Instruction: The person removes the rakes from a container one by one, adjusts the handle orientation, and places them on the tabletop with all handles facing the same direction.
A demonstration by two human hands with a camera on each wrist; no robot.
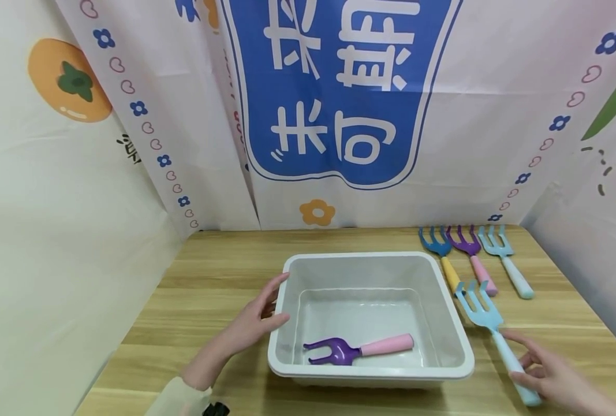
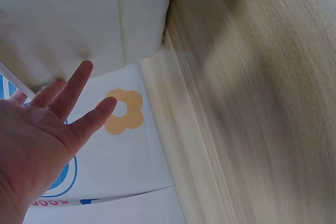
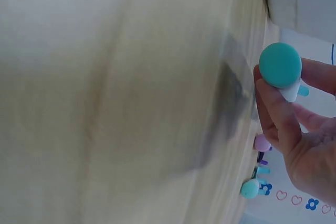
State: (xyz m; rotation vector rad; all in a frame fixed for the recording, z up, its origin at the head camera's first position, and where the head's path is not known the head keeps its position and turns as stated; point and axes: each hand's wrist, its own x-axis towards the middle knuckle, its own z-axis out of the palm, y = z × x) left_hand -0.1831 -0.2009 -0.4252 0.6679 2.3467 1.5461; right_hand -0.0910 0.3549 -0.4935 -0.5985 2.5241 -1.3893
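Observation:
Along the left side of a pale grey plastic basin (image 1: 365,372), my left hand (image 1: 253,320) touches the rim with its fingers extended. The left wrist view shows this hand (image 2: 47,124) with straight, spread fingers beside the basin's outer wall (image 2: 79,19). My right hand (image 1: 544,367) grips the handle of a light blue garden hand rake (image 1: 481,315), its tines pointing away from me, right of the basin. In the right wrist view, fingers curl round it near its teal handle end (image 3: 281,65). Inside the basin lies a purple hand rake with a pink handle (image 1: 341,351).
Behind the held rake, three more hand rakes lie at the table's back right: a dark blue one with a yellow handle (image 1: 437,245), a purple one with a pink handle (image 1: 469,247) and a light blue one (image 1: 497,245). Printed cloth (image 1: 209,115) hangs round the wooden table (image 1: 224,254).

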